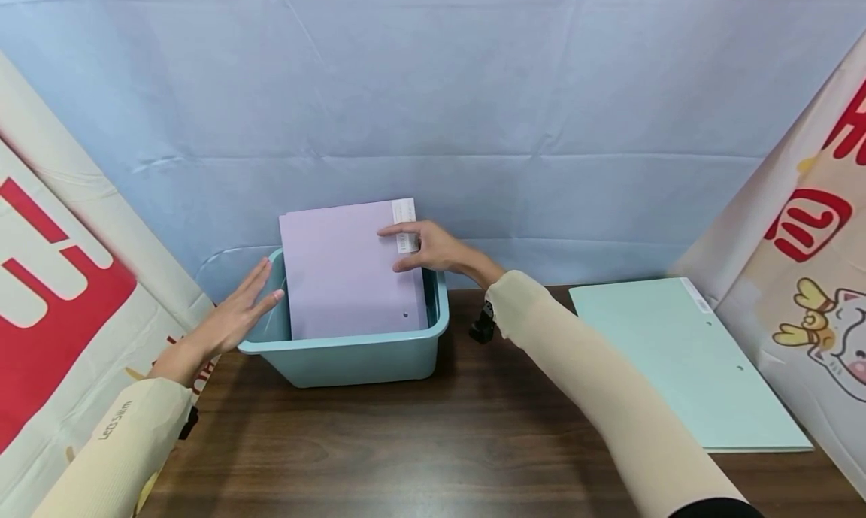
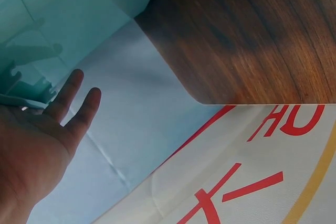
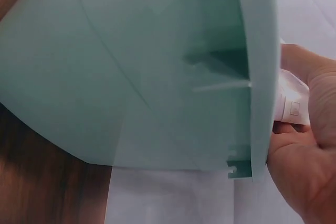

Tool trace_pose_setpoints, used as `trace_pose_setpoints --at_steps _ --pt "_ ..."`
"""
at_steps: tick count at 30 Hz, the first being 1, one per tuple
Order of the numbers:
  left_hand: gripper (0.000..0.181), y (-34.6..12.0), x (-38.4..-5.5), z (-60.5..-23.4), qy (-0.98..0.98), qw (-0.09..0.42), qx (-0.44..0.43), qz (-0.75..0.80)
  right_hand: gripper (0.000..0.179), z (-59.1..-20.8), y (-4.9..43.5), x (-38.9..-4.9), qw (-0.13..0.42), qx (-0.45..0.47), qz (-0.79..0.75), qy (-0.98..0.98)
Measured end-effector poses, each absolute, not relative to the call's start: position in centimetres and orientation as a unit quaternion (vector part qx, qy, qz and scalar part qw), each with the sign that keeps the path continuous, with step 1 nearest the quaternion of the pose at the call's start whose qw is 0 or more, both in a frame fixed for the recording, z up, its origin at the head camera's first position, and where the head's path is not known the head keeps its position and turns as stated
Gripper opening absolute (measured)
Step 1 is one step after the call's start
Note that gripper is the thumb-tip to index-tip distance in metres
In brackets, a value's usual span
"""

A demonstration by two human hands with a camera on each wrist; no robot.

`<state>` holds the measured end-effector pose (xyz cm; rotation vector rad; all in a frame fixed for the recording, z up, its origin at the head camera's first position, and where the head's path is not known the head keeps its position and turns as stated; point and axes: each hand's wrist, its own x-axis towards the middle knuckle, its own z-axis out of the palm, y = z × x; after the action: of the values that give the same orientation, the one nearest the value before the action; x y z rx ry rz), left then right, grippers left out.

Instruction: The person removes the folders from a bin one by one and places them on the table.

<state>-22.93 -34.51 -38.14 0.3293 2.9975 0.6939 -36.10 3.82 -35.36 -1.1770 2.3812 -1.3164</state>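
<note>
A light purple folder (image 1: 341, 277) with a white label (image 1: 405, 223) leans in a pale teal plastic bin (image 1: 345, 352), its top well above the rim. My right hand (image 1: 436, 249) is at the folder's right edge. Its index finger and thumb are spread apart over the front near the label, and the other fingers are mostly hidden. The right wrist view shows that hand (image 3: 315, 135) just past the bin's rim (image 3: 262, 77). At the bin's left end is my left hand (image 1: 233, 319), fingers extended beside the rim. In the left wrist view the palm (image 2: 31, 156) is toward the camera.
A pale green folder (image 1: 683, 360) lies flat on the dark wood table (image 1: 419, 443) at the right. A light blue cloth (image 1: 433, 112) hangs behind the bin. Printed cloths with red shapes (image 1: 61, 277) flank both sides.
</note>
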Motion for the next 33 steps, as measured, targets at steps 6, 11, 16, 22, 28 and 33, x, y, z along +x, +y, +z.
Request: trace_pose_setpoints --at_steps 6,11,16,22,28,33 --pt "0.073 -34.6 -23.0 -38.1 0.968 0.023 0.110 0.223 0.062 -35.4 3.3 -36.0 0.094 -0.392 -0.439 0.803" --pt "0.073 -34.5 -22.9 -38.1 0.968 0.025 0.109 0.224 0.062 -35.5 3.0 -35.9 0.093 -0.381 -0.449 0.803" --pt "0.074 -34.4 -23.1 -38.1 0.969 0.025 0.108 0.222 0.061 -35.9 2.8 -35.8 0.065 -0.376 -0.459 0.802" --pt "0.074 -34.5 -23.1 -38.3 0.969 0.025 0.107 0.221 0.065 -35.9 2.6 -35.4 0.046 -0.362 -0.480 0.798" --pt "0.074 -34.5 -23.1 -38.3 0.969 0.021 0.108 0.222 0.067 -35.2 2.7 -35.2 0.052 -0.336 -0.510 0.790" --pt "0.075 -34.5 -23.2 -38.2 0.968 0.018 0.113 0.223 0.067 -34.7 3.0 -35.3 0.034 -0.327 -0.519 0.789"
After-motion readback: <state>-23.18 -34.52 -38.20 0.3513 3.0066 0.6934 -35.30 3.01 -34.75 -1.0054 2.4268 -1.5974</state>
